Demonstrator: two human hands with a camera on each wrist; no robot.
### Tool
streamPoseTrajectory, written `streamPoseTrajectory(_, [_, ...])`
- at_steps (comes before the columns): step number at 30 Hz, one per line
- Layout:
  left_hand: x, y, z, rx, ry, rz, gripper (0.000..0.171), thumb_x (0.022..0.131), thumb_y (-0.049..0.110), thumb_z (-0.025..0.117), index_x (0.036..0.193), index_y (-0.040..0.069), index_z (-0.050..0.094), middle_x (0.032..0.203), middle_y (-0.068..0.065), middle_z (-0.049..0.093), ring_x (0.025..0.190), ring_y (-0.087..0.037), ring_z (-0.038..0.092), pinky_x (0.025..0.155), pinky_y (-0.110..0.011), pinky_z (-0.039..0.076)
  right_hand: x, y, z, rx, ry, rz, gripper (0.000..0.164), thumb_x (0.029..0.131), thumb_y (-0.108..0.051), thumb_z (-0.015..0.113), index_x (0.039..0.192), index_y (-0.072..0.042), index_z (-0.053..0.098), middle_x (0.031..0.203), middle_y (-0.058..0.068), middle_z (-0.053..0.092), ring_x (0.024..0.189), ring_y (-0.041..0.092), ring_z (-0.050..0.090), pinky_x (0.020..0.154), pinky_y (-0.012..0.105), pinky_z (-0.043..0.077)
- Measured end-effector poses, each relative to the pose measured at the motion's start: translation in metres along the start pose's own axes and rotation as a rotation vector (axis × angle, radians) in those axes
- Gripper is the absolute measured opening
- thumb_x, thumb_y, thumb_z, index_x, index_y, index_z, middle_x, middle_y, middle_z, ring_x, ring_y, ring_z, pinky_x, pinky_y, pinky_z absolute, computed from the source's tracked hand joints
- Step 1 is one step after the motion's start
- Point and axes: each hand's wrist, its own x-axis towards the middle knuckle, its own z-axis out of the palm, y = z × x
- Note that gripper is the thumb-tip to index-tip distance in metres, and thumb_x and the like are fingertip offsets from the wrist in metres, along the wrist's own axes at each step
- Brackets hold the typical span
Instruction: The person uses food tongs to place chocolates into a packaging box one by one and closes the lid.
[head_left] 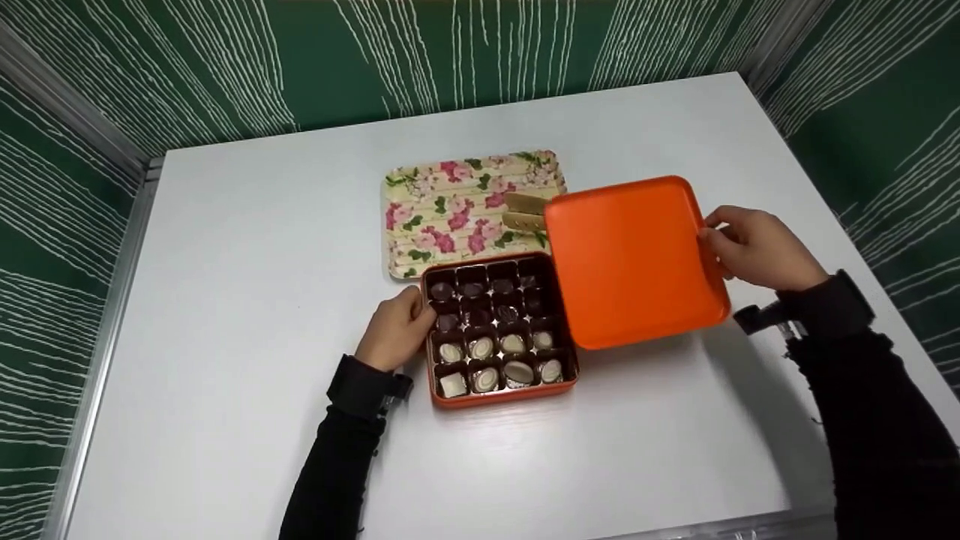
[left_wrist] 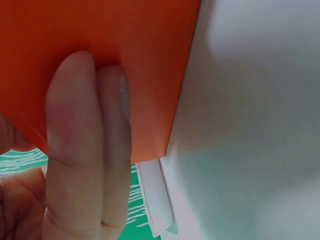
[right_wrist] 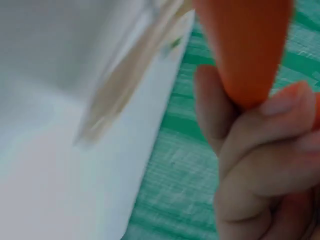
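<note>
An orange box of chocolates point(head_left: 501, 399) sits on the table, its divided dark tray holding dark pieces in the back rows and white ones in the front rows. My left hand point(head_left: 395, 330) grips the box's left side, thumb at the rim; in the left wrist view two fingers point(left_wrist: 75, 125) lie along the orange wall. Off to the right, my right hand point(head_left: 765, 247) pinches the right edge of the square orange lid point(head_left: 637, 262), which is held up beside the box. In the right wrist view the fingers curl round the lid's edge point(right_wrist: 245, 55).
Behind the box lies a flowered tray point(head_left: 427, 217). Wooden tongs point(head_left: 523, 211) rest there, partly hidden by the lid. The white table point(head_left: 247, 300) meets green walls point(head_left: 510, 52) with white streaks at the back and sides.
</note>
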Motion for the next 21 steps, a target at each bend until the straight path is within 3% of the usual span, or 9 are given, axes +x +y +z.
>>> streamPoseTrajectory(6, [-0.004, 0.008, -0.006, -0.030, 0.091, 0.018, 0.023, 0.105, 0.024, 0.056, 0.086, 0.011, 0.054, 0.069, 0.000, 0.053, 0.056, -0.016, 0.048, 0.055, -0.031, 0.038, 0.033, -0.052, 0.036, 0.115, 0.020, -0.167, 0.021, 0.106, -0.016, 0.055, 0.109, 0.003, 0.065, 0.063, 0.010, 0.059, 0.051, 0.017, 0.053, 0.050, 0.025, 0.043])
streamPoseTrajectory(11, [-0.015, 0.027, -0.016, -0.135, 0.149, 0.109, 0.032, 0.110, 0.029, 0.047, 0.107, 0.004, 0.068, 0.074, -0.003, 0.058, 0.063, -0.018, 0.050, 0.063, -0.033, 0.040, 0.053, -0.082, 0.066, 0.190, 0.007, -0.238, 0.019, 0.106, -0.011, 0.055, 0.107, 0.005, 0.065, 0.064, 0.009, 0.060, 0.050, 0.015, 0.056, 0.050, 0.023, 0.046])
streamPoseTrajectory(16, [-0.022, 0.037, -0.020, -0.190, 0.143, 0.181, 0.032, 0.109, 0.023, 0.048, 0.122, -0.001, 0.065, 0.070, 0.000, 0.052, 0.065, -0.019, 0.053, 0.063, -0.030, 0.041, 0.061, -0.094, 0.089, 0.311, 0.035, -0.241, 0.018, 0.105, -0.010, 0.055, 0.105, 0.005, 0.066, 0.061, 0.006, 0.056, 0.046, 0.009, 0.052, 0.048, 0.021, 0.044])
streamPoseTrajectory(21, [-0.022, 0.034, -0.020, -0.259, 0.210, 0.196, 0.033, 0.108, 0.016, 0.051, 0.130, -0.006, 0.060, 0.071, -0.001, 0.055, 0.064, -0.020, 0.054, 0.060, -0.027, 0.042, 0.059, -0.092, 0.106, 0.498, 0.086, -0.254, 0.019, 0.104, -0.009, 0.057, 0.110, 0.007, 0.067, 0.059, 0.007, 0.055, 0.043, 0.011, 0.048, 0.043, 0.022, 0.039])
